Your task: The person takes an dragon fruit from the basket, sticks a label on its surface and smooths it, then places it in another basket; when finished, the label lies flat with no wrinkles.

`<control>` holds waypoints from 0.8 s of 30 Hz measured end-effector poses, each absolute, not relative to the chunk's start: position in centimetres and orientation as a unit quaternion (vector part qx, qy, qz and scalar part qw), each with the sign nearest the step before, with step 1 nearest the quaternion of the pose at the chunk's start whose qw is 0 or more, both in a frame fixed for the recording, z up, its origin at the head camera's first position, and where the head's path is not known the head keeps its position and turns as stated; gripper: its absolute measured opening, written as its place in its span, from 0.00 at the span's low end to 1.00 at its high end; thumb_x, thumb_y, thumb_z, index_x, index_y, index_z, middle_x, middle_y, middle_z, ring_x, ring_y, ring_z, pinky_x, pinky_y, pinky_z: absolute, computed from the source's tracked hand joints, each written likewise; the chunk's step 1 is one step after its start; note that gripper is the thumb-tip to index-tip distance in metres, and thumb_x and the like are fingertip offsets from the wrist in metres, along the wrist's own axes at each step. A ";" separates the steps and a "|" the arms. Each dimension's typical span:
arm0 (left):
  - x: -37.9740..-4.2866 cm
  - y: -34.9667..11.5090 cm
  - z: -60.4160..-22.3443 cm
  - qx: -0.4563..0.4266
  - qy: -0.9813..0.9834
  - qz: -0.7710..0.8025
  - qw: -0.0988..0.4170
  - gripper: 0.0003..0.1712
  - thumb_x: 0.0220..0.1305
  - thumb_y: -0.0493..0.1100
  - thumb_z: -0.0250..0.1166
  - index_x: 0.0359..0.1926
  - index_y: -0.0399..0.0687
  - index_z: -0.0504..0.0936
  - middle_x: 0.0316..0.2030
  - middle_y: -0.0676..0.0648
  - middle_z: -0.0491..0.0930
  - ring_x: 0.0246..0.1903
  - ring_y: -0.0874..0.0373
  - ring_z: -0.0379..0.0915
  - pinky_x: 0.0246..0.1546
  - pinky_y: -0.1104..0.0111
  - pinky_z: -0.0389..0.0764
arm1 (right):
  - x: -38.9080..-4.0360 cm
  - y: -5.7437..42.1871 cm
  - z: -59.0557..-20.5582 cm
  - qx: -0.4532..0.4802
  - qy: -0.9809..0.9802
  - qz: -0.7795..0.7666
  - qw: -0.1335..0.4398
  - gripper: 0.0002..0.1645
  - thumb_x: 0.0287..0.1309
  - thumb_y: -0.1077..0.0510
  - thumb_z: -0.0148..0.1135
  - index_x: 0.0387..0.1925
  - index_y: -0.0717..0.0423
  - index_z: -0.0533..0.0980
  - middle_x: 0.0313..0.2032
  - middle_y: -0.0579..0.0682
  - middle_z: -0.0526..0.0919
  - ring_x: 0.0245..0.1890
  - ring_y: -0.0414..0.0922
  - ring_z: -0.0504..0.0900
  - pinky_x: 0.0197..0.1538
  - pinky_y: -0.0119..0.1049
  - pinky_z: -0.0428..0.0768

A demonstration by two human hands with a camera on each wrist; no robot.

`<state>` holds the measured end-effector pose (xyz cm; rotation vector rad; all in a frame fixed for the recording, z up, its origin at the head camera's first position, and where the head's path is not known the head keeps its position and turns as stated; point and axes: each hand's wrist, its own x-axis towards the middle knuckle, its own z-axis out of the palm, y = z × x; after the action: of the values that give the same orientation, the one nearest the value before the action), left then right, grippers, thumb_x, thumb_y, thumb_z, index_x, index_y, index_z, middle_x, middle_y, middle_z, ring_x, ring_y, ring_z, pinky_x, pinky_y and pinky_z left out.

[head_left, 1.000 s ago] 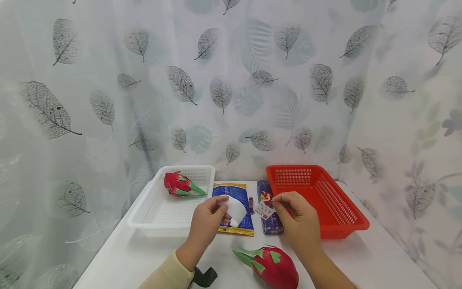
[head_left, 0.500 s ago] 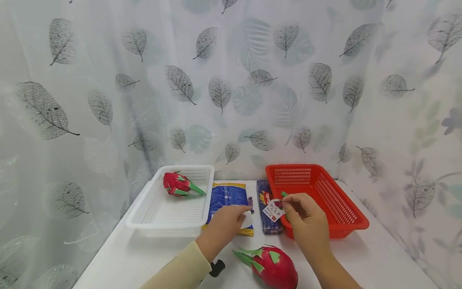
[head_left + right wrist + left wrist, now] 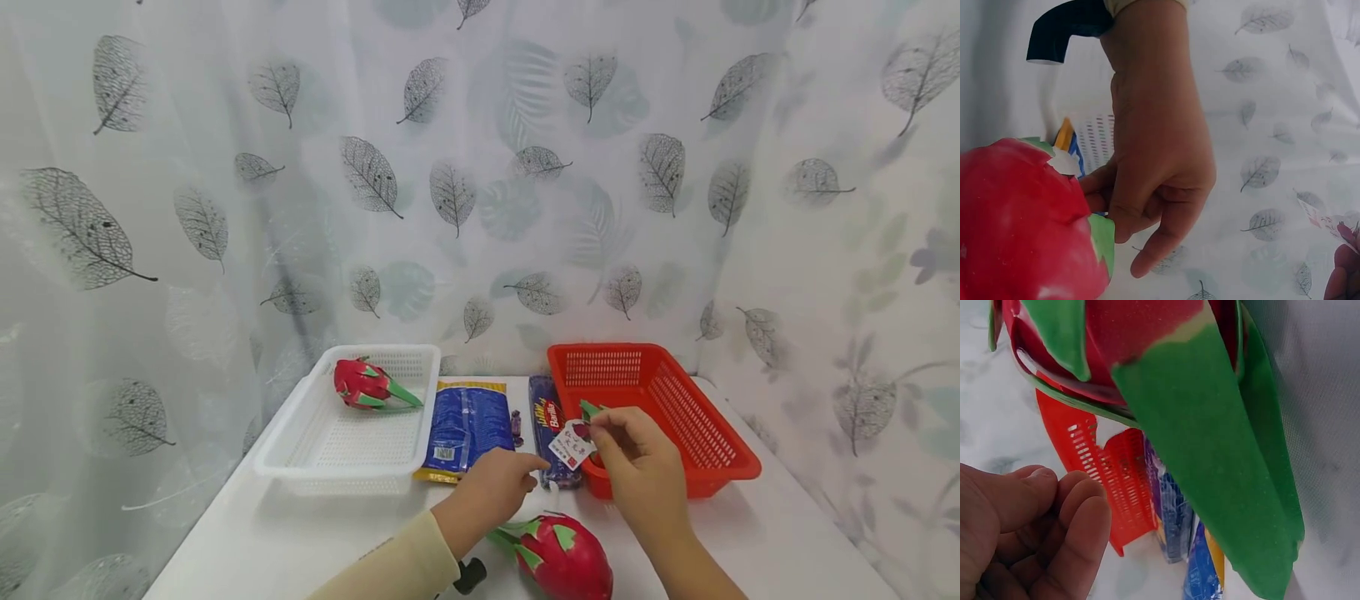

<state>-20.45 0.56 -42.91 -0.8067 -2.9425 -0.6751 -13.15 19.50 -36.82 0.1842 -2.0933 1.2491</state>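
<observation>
Pinching a small paper tag (image 3: 572, 445), right hand (image 3: 637, 467) hovers over slotted red basket (image 3: 697, 433); left hand (image 3: 491, 496), fingers loosely curled, touches glossy dragon fruit (image 3: 562, 558).

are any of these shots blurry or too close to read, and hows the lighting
Head view: even, soft light, faint shadows, sharp enough to read the white basket and red basket. Left wrist view: the dragon fruit fills the frame, too close, edges soft. Right wrist view: the left hand is fairly clear, the fruit beside it blurred.

Leaf-printed curtains (image 3: 450, 167) enclose a white table (image 3: 247, 533).
</observation>
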 end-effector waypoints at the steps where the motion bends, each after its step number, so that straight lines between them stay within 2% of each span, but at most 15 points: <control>1: -20.4 0.6 -42.9 -0.259 -0.942 -0.214 0.011 0.19 0.73 0.42 0.70 0.61 0.63 0.88 0.52 0.55 0.91 0.48 0.63 0.88 0.52 0.65 0.89 | -13.2 19.5 -36.8 0.072 -0.805 0.481 0.341 0.09 0.68 0.65 0.70 0.44 0.48 0.85 0.41 0.42 0.88 0.39 0.34 0.84 0.45 0.19 0.85; 6: -20.1 0.6 -42.7 -0.255 -0.943 -0.213 0.012 0.17 0.73 0.43 0.70 0.60 0.62 0.89 0.51 0.55 0.92 0.47 0.63 0.88 0.51 0.65 0.89 | -13.1 19.3 -36.7 0.076 -0.804 0.482 0.339 0.08 0.68 0.65 0.70 0.44 0.49 0.85 0.41 0.43 0.89 0.37 0.36 0.83 0.43 0.21 0.85; 8: -19.7 0.8 -42.6 -0.250 -0.944 -0.214 0.003 0.16 0.73 0.46 0.70 0.59 0.61 0.89 0.49 0.56 0.92 0.43 0.65 0.87 0.49 0.66 0.89 | -13.1 19.4 -36.7 0.078 -0.803 0.483 0.339 0.08 0.68 0.65 0.70 0.44 0.50 0.85 0.41 0.43 0.89 0.37 0.36 0.83 0.42 0.21 0.86; 10: -19.0 1.1 -42.6 -0.254 -0.945 -0.206 -0.009 0.15 0.74 0.53 0.68 0.58 0.62 0.89 0.46 0.58 0.91 0.40 0.67 0.84 0.46 0.68 0.89 | -13.1 19.4 -36.7 0.079 -0.802 0.485 0.339 0.07 0.68 0.65 0.70 0.43 0.51 0.85 0.40 0.44 0.89 0.36 0.36 0.83 0.41 0.21 0.86; 12: -18.1 1.6 -42.6 -0.271 -0.945 -0.183 -0.027 0.19 0.73 0.62 0.67 0.59 0.65 0.88 0.44 0.61 0.89 0.39 0.68 0.80 0.42 0.69 0.87 | -13.1 19.5 -36.7 0.079 -0.801 0.486 0.341 0.06 0.67 0.64 0.71 0.43 0.52 0.85 0.40 0.45 0.88 0.35 0.36 0.83 0.40 0.22 0.86; 15: -16.6 2.2 -42.8 -0.294 -0.944 -0.143 -0.051 0.28 0.65 0.76 0.66 0.60 0.74 0.86 0.44 0.63 0.84 0.39 0.68 0.74 0.37 0.71 0.84 | -13.1 19.7 -36.5 0.074 -0.801 0.485 0.342 0.06 0.67 0.63 0.72 0.43 0.51 0.85 0.40 0.46 0.87 0.35 0.36 0.82 0.40 0.21 0.85; 17: -15.9 2.5 -43.1 -0.297 -0.945 -0.126 -0.062 0.33 0.58 0.80 0.67 0.61 0.79 0.83 0.45 0.63 0.82 0.40 0.67 0.72 0.35 0.70 0.83 | -13.0 19.7 -36.4 0.072 -0.803 0.485 0.340 0.06 0.67 0.63 0.72 0.43 0.51 0.85 0.40 0.45 0.87 0.35 0.36 0.82 0.41 0.21 0.85; 20: -15.4 2.5 -43.3 -0.283 -0.948 -0.128 -0.070 0.35 0.52 0.82 0.71 0.60 0.82 0.82 0.46 0.62 0.79 0.41 0.67 0.70 0.33 0.70 0.82 | -13.0 19.7 -36.4 0.072 -0.804 0.489 0.330 0.06 0.69 0.63 0.70 0.44 0.50 0.84 0.40 0.44 0.86 0.35 0.37 0.82 0.41 0.22 0.86; 24: -15.5 1.5 -43.4 -0.276 -0.945 -0.154 -0.082 0.35 0.50 0.79 0.75 0.59 0.83 0.83 0.45 0.62 0.78 0.43 0.67 0.70 0.34 0.71 0.82 | -13.0 19.7 -36.4 0.081 -0.808 0.496 0.306 0.09 0.69 0.66 0.68 0.45 0.50 0.82 0.39 0.43 0.82 0.33 0.40 0.81 0.36 0.26 0.86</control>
<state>-15.46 1.47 -43.38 -0.9152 -3.1354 -0.5107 -13.05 19.68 -36.41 0.2131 -2.1395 1.3135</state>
